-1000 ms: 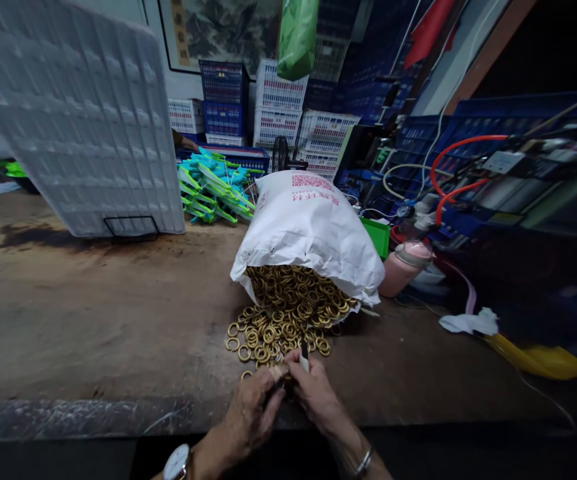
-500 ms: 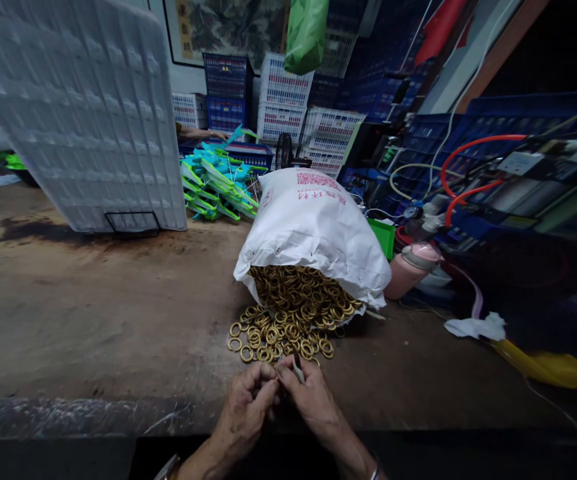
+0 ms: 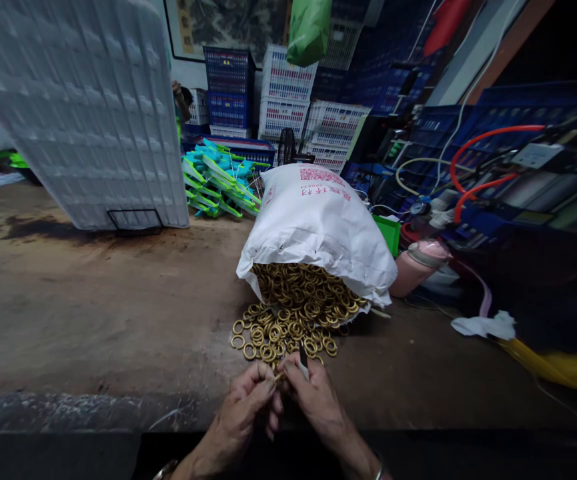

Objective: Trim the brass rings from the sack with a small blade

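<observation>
At the table's front edge, my left hand pinches a brass-coloured ring between thumb and forefinger; its other fingers curl loosely. Close against it, my right hand is closed around a thin tool with a dark tip and pale body, which points up between thumb and fingers. The right fingertips meet the same ring, and the tool's lower end is hidden in the hand. Just beyond both hands lies a heap of brass rings, spilling from the open mouth of a white woven sack lying on its side.
A ribbed translucent plastic panel stands in a black wire holder at left. Behind the sack are green and turquoise plastic pieces and stacked crates. To the right stand a pink bottle and a machine with red hoses.
The view has shifted slightly. My hands stay together; the left fingers have opened out a little and the ring shows between the fingertips. In the back, a person has appeared beside the panel.
</observation>
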The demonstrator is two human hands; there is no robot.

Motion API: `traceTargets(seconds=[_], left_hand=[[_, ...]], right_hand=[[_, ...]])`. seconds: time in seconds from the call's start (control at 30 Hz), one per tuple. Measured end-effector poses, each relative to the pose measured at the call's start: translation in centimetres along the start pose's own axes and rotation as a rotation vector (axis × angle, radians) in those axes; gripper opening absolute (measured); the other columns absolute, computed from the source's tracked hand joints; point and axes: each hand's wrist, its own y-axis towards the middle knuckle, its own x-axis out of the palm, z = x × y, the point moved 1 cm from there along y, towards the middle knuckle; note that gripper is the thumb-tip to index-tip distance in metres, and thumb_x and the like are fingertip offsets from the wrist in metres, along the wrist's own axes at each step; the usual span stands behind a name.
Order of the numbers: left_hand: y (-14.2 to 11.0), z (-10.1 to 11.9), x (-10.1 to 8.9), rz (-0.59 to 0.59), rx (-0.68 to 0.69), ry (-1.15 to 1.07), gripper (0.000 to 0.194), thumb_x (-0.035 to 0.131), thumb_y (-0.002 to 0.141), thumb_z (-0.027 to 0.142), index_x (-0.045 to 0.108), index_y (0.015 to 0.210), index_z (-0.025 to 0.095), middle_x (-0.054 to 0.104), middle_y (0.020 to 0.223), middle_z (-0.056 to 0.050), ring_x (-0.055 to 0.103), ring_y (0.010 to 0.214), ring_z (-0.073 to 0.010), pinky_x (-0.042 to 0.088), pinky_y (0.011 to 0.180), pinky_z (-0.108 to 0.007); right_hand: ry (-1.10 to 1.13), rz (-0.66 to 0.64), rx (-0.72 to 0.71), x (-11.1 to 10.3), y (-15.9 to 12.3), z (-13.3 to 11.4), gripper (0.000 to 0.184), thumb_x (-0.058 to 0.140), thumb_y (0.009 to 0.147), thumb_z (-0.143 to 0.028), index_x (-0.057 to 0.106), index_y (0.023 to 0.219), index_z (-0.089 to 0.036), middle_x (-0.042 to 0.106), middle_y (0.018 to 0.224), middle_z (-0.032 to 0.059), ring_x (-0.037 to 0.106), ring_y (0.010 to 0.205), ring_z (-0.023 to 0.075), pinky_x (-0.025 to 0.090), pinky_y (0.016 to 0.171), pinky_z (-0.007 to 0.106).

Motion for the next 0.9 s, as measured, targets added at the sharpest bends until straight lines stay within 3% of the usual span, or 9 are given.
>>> traceTargets(seconds=[0.07, 0.17, 0.33, 0.5, 0.63, 0.77, 0.9], left_hand=[[0.0, 0.1, 0.0, 0.006, 0.011, -0.022, 0.023, 0.054, 0.079, 0.038, 0.045, 0.078, 0.017, 0.055, 0.061, 0.003, 0.048, 0.043, -0.0043, 0.038, 0.040, -0.015], [0.0, 0.3, 0.0, 0.029, 0.029, 0.005, 0.027, 0.057, 0.077, 0.041, 0.044, 0.077, 0.018, 0.056, 0.061, 0.004, 0.048, 0.043, -0.0043, 0.037, 0.041, -0.015], [0.0, 0.7, 0.2, 0.070, 0.041, 0.099, 0.036, 0.058, 0.072, 0.050, 0.043, 0.076, 0.018, 0.053, 0.060, 0.004, 0.045, 0.042, -0.0041, 0.034, 0.041, -0.016], [-0.5, 1.3, 0.6, 0.099, 0.089, 0.213, 0.035, 0.056, 0.073, 0.051, 0.044, 0.073, 0.017, 0.051, 0.061, 0.003, 0.045, 0.048, -0.0055, 0.036, 0.046, -0.017], [-1.7, 2.2, 1.3, 0.069, 0.101, 0.282, 0.033, 0.053, 0.076, 0.049, 0.045, 0.071, 0.017, 0.050, 0.059, 0.003, 0.044, 0.048, -0.0061, 0.037, 0.047, -0.018], [-2.4, 2.9, 1.5, -0.029, 0.081, 0.218, 0.027, 0.052, 0.079, 0.043, 0.048, 0.074, 0.017, 0.054, 0.064, 0.001, 0.050, 0.052, -0.0084, 0.043, 0.052, -0.022], [-1.6, 2.6, 0.2, 0.102, 0.045, 0.022, 0.023, 0.057, 0.077, 0.038, 0.053, 0.077, 0.016, 0.060, 0.078, -0.004, 0.054, 0.060, -0.0110, 0.045, 0.051, -0.022]], right_hand=[[-0.148, 0.034, -0.074, 0.0, -0.3, -0.1, 0.027, 0.041, 0.083, -0.037, 0.056, 0.075, -0.016, 0.051, 0.057, -0.0020, 0.045, 0.052, 0.0101, 0.035, 0.051, 0.021], [-0.373, -0.024, -0.191, 0.1, -1.0, -0.6, 0.018, 0.038, 0.079, -0.020, 0.056, 0.081, -0.018, 0.056, 0.064, -0.0001, 0.049, 0.058, 0.0115, 0.036, 0.056, 0.021], [-0.642, -0.037, -0.215, 0.4, -1.6, -1.0, 0.028, 0.035, 0.068, -0.006, 0.053, 0.084, -0.020, 0.060, 0.069, 0.0016, 0.052, 0.061, 0.0134, 0.033, 0.057, 0.021], [-0.715, -0.022, -0.276, 0.6, -1.7, -0.3, 0.037, 0.036, 0.060, -0.003, 0.052, 0.089, -0.021, 0.061, 0.075, 0.0019, 0.054, 0.068, 0.0148, 0.032, 0.060, 0.021], [-0.787, -0.006, -0.187, -0.3, -0.9, -0.4, 0.036, 0.036, 0.062, -0.001, 0.052, 0.088, -0.020, 0.062, 0.072, 0.0019, 0.054, 0.063, 0.0143, 0.031, 0.056, 0.021], [-0.859, 0.191, -0.048, -3.1, 0.1, 0.0, 0.032, 0.035, 0.067, -0.003, 0.054, 0.089, -0.018, 0.063, 0.070, 0.0044, 0.057, 0.063, 0.0162, 0.032, 0.056, 0.023], [-0.723, 0.219, -0.066, -4.9, -0.6, 1.4, 0.018, 0.036, 0.079, -0.016, 0.053, 0.084, -0.019, 0.062, 0.072, 0.0043, 0.057, 0.065, 0.0168, 0.036, 0.059, 0.025]])
